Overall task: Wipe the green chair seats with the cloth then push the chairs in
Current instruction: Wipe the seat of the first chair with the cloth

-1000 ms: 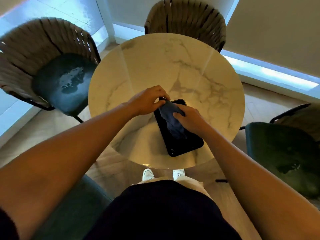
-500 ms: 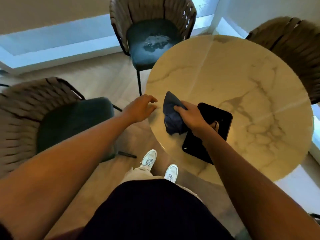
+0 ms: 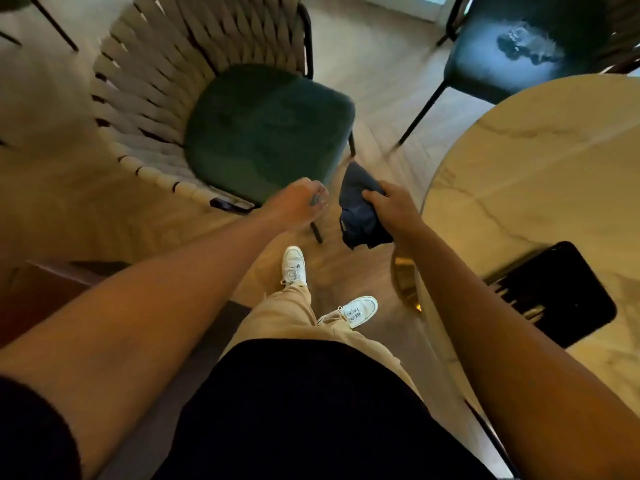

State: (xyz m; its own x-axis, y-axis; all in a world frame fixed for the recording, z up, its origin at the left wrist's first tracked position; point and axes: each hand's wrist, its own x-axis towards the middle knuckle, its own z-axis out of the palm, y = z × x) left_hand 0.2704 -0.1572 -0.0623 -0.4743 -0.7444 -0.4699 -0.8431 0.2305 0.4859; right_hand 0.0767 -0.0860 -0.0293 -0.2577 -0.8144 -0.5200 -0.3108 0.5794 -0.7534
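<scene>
Cloth (image 3: 360,211) bunched in the grasp of the right hand (image 3: 393,211), off the table (image 3: 540,161) and just beside the near green seat (image 3: 266,133); left hand (image 3: 298,204) loosely curled at that seat's front corner, grasp on anything unclear. Wiping apparently not begun: far chair seat (image 3: 519,46) carrying a wet-looking patch, both chairs pulled out, pushing-in left.

I see one chair (image 3: 242,126) ahead on the left, well apart from the worktop (image 3: 540,168) on the right. A second chair (image 3: 512,46) sits behind, tucked near the worktop's far edge. A tray (image 3: 561,292) lies on the worktop's near side. Between the chair and the worktop, my right hand (image 3: 391,209) holds the cloth (image 3: 356,209), with my left hand (image 3: 298,206) just beside it at the seat's near corner.
</scene>
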